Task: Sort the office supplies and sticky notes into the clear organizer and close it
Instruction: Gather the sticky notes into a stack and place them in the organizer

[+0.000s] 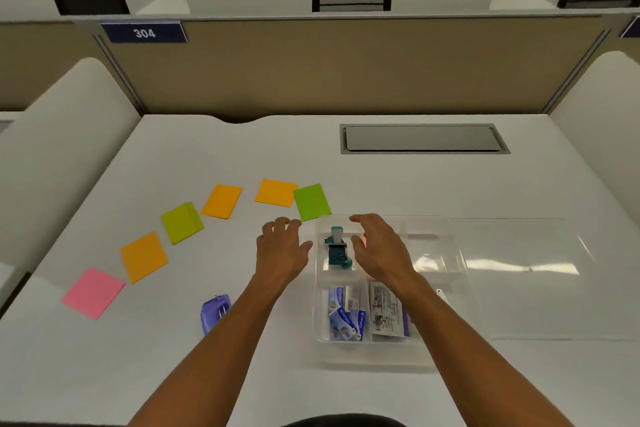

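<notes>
Hovering open and empty over the clear organizer (450, 274), the right hand (379, 248) looks fresh off the stamp (337, 248), while the left hand (282, 248), also open, heads for the green sticky note (311, 202).

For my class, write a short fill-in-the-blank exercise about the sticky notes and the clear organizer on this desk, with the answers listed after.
1. The sticky note nearest the desk's left edge is ____.
2. The number of orange sticky notes on the desk is ____.
3. The teal stamp sits inside the clear ____.
4. The purple stapler lies beside the person's ____ forearm.

Answers: pink; three; organizer; left
</notes>
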A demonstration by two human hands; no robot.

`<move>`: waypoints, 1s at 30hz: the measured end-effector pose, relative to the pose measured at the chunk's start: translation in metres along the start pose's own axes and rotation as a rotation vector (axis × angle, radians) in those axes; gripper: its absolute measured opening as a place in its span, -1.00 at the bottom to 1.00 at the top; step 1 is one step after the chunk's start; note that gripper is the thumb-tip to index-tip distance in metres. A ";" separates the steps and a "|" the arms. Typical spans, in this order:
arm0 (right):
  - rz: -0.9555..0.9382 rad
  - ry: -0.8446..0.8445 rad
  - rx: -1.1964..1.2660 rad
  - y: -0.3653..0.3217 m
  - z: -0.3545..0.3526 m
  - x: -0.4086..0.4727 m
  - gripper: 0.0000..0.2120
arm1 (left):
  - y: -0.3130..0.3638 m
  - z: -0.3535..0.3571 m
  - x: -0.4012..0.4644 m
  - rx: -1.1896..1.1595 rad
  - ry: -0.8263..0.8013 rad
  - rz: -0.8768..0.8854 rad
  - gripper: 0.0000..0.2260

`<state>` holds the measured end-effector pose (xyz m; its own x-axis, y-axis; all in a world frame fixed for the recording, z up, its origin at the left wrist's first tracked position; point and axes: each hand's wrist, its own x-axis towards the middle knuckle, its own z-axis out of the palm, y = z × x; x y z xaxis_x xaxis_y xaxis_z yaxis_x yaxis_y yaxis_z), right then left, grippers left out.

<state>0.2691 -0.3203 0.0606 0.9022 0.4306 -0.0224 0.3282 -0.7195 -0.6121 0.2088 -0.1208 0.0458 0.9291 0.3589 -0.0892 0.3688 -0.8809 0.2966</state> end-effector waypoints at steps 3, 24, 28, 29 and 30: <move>-0.035 -0.021 -0.001 -0.018 0.012 0.007 -0.57 | -0.029 -0.005 -0.008 0.004 0.005 -0.052 -0.50; -0.054 -0.213 -0.432 -0.080 0.094 0.102 -0.22 | -0.256 -0.008 -0.053 0.087 0.043 -0.523 -0.19; -0.023 -0.255 -0.485 -0.075 0.099 0.126 -0.20 | -0.297 -0.013 -0.050 0.064 0.089 -0.570 -0.15; -0.011 -0.263 -0.494 -0.074 0.100 0.132 -0.19 | -0.306 -0.015 -0.049 0.042 0.107 -0.601 -0.14; -0.001 -0.268 -0.501 -0.074 0.101 0.138 -0.18 | -0.314 -0.017 -0.047 0.021 0.125 -0.631 -0.13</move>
<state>0.3408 -0.1527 0.0225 0.8204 0.5081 -0.2620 0.4811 -0.8612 -0.1638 0.0483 0.1445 -0.0269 0.5230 0.8426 -0.1284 0.8453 -0.4936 0.2044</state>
